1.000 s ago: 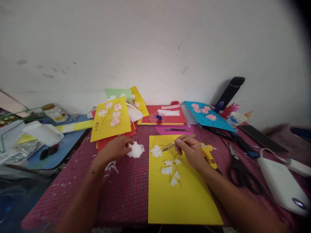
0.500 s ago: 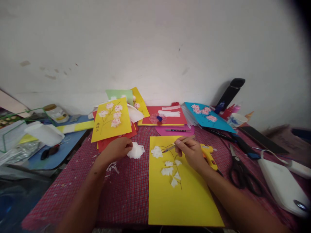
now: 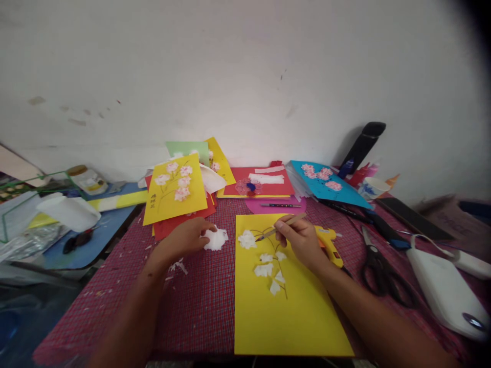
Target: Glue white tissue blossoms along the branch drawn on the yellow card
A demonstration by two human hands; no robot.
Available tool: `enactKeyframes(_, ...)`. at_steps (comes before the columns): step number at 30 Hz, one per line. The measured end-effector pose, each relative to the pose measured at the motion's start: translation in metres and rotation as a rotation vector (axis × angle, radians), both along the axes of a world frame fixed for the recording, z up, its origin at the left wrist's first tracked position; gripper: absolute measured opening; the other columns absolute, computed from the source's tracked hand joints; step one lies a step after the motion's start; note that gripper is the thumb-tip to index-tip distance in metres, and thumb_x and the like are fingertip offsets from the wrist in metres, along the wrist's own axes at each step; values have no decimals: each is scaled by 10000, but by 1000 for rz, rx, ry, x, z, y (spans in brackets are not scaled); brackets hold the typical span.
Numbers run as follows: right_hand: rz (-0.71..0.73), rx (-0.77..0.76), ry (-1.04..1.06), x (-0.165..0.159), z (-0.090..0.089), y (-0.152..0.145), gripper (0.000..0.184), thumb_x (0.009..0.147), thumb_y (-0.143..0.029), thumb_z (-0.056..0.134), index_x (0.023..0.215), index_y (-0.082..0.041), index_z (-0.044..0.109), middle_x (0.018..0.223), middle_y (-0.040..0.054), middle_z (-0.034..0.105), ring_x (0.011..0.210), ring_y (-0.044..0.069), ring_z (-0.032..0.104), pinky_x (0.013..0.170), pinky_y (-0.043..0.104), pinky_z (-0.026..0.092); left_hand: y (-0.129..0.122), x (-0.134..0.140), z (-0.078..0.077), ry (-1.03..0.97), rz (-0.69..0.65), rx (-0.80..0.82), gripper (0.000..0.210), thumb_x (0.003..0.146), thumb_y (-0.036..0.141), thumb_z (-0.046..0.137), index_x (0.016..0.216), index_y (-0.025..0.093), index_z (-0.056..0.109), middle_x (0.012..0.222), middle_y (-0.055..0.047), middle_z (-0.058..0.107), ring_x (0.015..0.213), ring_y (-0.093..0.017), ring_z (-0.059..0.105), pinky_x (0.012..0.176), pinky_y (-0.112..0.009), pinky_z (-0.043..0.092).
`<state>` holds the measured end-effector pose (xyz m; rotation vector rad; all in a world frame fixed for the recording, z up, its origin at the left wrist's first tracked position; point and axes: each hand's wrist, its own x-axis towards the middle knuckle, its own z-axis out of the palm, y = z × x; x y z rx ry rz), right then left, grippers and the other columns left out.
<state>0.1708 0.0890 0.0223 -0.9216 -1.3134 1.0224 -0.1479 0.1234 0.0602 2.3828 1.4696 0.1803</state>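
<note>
My right hand (image 3: 297, 237) is closed around a thin paintbrush (image 3: 271, 232) with a light handle. Its dark tip touches or hovers just beside the upper-left white paper flower (image 3: 247, 239). That flower lies on a yellow sheet (image 3: 287, 327), where dark stems are drawn and several smaller white paper pieces (image 3: 264, 269) sit lower down. To the left of the sheet, my left hand (image 3: 191, 236) rests at the edge of a ruffled white paper piece (image 3: 216, 238). Its thumb and forefinger look slightly apart, touching that paper's left side.
Finished flower cards, one yellow (image 3: 176, 189) and one blue (image 3: 326, 176), stand at the back. A yellow glue gun (image 3: 329, 245) lies beside my right wrist. Scissors (image 3: 379, 271) and a white power bank-like box (image 3: 447, 291) are at the right. Paper scraps (image 3: 177, 267) litter the checked cloth.
My left fingers have parted slightly at the white paper piece's edge, having been pinched together before. The brush tip has shifted very little beside the upper-left flower.
</note>
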Motion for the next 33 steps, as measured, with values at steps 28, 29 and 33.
enactKeyframes(28,-7,-29,-26,-2,5,-2,282,841,-395,674,666,-179,627,574,-1,591,466,113,508,429,239,391,-4,0,14,-79,-17,5,104,748,223,515,707,177,598,749,-13,616,683,-155,545,616,-261,364)
enactKeyframes(29,-6,-29,-26,-2,4,-2,285,842,-397,673,666,-179,626,577,-1,592,468,114,511,431,240,395,-6,1,16,-122,-16,-12,101,749,222,516,696,176,588,732,-6,607,668,-147,539,603,-253,365)
enactKeyframes(33,-15,-30,-22,-2,3,-1,287,843,-401,675,668,-179,623,594,1,593,475,115,511,433,241,396,-8,5,18,-347,46,-151,98,773,241,528,738,171,587,702,6,602,629,-129,541,560,-230,379)
